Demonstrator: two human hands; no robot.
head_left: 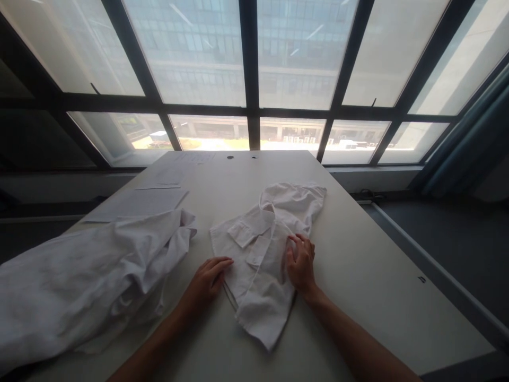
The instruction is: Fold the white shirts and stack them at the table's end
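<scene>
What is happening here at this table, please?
A person is working with both hands on a small white shirt that lies crumpled on a pale table. The left hand rests flat at the shirt's left edge, and the right hand presses its fingertips on the cloth at the right side. A larger pile of white clothing lies to the left. Some sheets of paper lie further back, near the window.

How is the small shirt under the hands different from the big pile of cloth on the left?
The small shirt lies mid-table, spread fairly flat, with both hands on it; the big pile lies bunched at the table's left edge, untouched. The shirt is clearly smaller than the pile. Both are white, wrinkled fabric.
</scene>
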